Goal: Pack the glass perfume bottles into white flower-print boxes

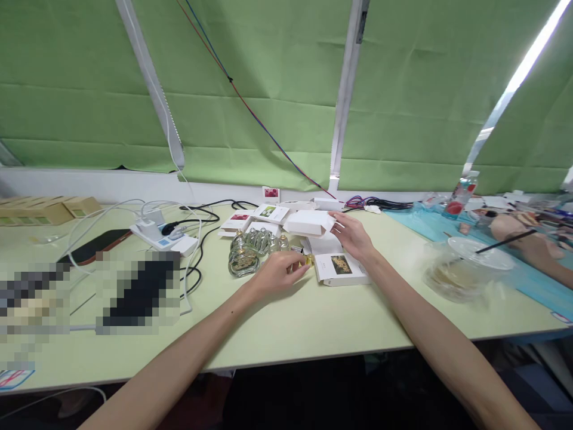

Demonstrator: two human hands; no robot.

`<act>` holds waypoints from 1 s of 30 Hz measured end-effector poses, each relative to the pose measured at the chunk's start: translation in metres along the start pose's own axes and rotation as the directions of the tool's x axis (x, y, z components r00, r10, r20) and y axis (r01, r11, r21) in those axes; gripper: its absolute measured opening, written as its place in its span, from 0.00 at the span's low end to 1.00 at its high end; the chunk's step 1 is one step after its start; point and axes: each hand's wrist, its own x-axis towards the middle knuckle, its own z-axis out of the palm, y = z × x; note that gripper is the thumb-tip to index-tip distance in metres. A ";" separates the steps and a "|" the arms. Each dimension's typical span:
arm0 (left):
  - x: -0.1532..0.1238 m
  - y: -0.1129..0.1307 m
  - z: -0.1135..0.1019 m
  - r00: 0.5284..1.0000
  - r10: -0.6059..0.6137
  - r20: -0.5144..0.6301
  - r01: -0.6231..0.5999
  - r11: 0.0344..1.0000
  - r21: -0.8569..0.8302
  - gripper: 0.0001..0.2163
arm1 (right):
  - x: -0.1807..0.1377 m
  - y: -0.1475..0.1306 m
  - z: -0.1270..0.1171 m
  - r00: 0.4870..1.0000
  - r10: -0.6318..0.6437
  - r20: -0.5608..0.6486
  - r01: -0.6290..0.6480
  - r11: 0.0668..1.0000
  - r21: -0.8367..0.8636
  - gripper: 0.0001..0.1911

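My right hand (351, 237) grips the right end of a white box (308, 223), held over other white cartons. My left hand (283, 272) is closed, its fingers curled together. A small shiny gold piece (308, 260) shows at its fingertips; what exactly it pinches is mostly hidden. Left of that hand stand several glass bottles (243, 261), clear and rounded. A white box with a yellow flower picture (342, 264) lies flat below my right hand. Behind the bottles lie white boxes with a green picture (271, 212) and a red picture (239, 218).
A lidded plastic cup with a black straw (470, 269) stands right, near a co-worker's arm (548, 263) over a blue sheet (412, 224). A drink bottle (462, 194) is behind. On the left are a power strip (156, 236), cables, a phone (101, 245) and cardboard boxes (45, 210).
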 end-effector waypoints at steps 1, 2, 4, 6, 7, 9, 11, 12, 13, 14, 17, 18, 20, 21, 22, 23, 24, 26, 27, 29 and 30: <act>0.000 0.000 0.000 1.000 -0.008 -0.008 0.008 1.000 -0.001 0.11 | 0.001 -0.001 -0.001 1.000 -0.004 -0.012 0.005 1.000 0.029 0.12; 0.001 0.001 0.000 1.000 -0.016 -0.017 0.016 1.000 -0.003 0.11 | 0.002 -0.001 -0.002 1.000 -0.005 -0.021 0.006 0.998 0.055 0.10; 0.001 0.001 0.000 0.999 -0.023 -0.034 0.023 1.000 -0.013 0.11 | 0.002 -0.002 -0.003 1.000 0.002 -0.028 0.001 0.996 0.094 0.08; 0.002 0.000 0.000 0.998 -0.015 -0.057 0.013 1.000 -0.028 0.12 | 0.002 -0.003 -0.002 1.000 0.023 -0.018 -0.021 0.991 0.130 0.07; 0.002 0.000 0.000 0.997 -0.011 -0.071 0.008 0.999 -0.038 0.12 | 0.001 -0.004 -0.001 0.999 0.036 -0.009 -0.034 0.988 0.152 0.06; 0.003 -0.001 0.000 0.994 -0.014 -0.109 0.008 0.998 -0.057 0.12 | -0.002 -0.005 0.002 0.998 0.066 0.020 -0.069 0.976 0.207 0.05; 0.004 -0.001 0.000 0.987 -0.044 -0.152 0.032 0.997 -0.075 0.12 | -0.006 -0.006 0.006 0.993 0.099 0.062 -0.112 0.957 0.266 0.04; 0.004 -0.002 0.000 0.983 -0.068 -0.173 0.054 0.995 -0.082 0.12 | -0.009 -0.007 0.008 0.989 0.116 0.086 -0.137 0.947 0.289 0.04; 0.004 -0.002 0.000 0.977 -0.093 -0.192 0.077 0.993 -0.088 0.12 | -0.011 -0.007 0.010 0.985 0.135 0.111 -0.162 0.939 0.302 0.04; 0.004 -0.002 0.000 0.971 -0.120 -0.205 0.102 0.990 -0.098 0.12 | -0.013 -0.007 0.012 0.979 0.153 0.136 -0.188 0.934 0.303 0.04; 0.004 -0.002 0.000 0.959 -0.185 -0.215 0.148 0.973 -0.178 0.14 | -0.018 -0.006 0.018 0.959 0.192 0.207 -0.241 0.940 0.241 0.09; 0.004 -0.002 0.000 0.957 -0.197 -0.213 0.148 0.963 -0.225 0.15 | -0.020 -0.005 0.019 0.954 0.198 0.225 -0.245 0.947 0.208 0.10; 0.003 0.000 0.001 0.953 -0.225 -0.204 0.149 0.932 -0.331 0.17 | -0.023 -0.003 0.023 0.948 0.200 0.246 -0.238 0.962 0.137 0.13; 0.003 0.001 0.001 0.951 -0.241 -0.194 0.156 0.915 -0.373 0.18 | -0.024 -0.002 0.024 0.946 0.201 0.252 -0.233 0.967 0.101 0.15; 0.002 0.002 0.001 0.948 -0.259 -0.184 0.167 0.900 -0.403 0.18 | -0.024 -0.001 0.025 0.944 0.205 0.258 -0.230 0.971 0.069 0.16; 0.002 0.003 0.000 0.945 -0.273 -0.178 0.178 0.891 -0.418 0.19 | -0.025 0.000 0.026 0.940 0.210 0.268 -0.230 0.972 0.048 0.17; 0.001 0.004 0.000 0.942 -0.281 -0.182 0.184 0.889 -0.420 0.20 | -0.026 0.001 0.027 0.935 0.215 0.282 -0.235 0.971 0.037 0.17; 0.000 0.006 -0.001 0.936 -0.279 -0.216 0.173 0.897 -0.408 0.23 | -0.027 0.002 0.028 0.923 0.224 0.314 -0.249 0.968 0.039 0.16; 0.000 0.006 -0.001 0.933 -0.273 -0.233 0.164 0.902 -0.399 0.25 | -0.027 0.001 0.029 0.918 0.225 0.326 -0.252 0.967 0.043 0.16; -0.001 0.006 -0.001 0.933 -0.257 -0.253 0.150 0.914 -0.377 0.26 | -0.028 0.001 0.030 0.916 0.223 0.334 -0.249 0.968 0.037 0.16; -0.001 0.005 -0.001 0.934 -0.248 -0.258 0.145 0.921 -0.362 0.25 | -0.029 0.000 0.030 0.917 0.222 0.332 -0.246 0.969 0.030 0.16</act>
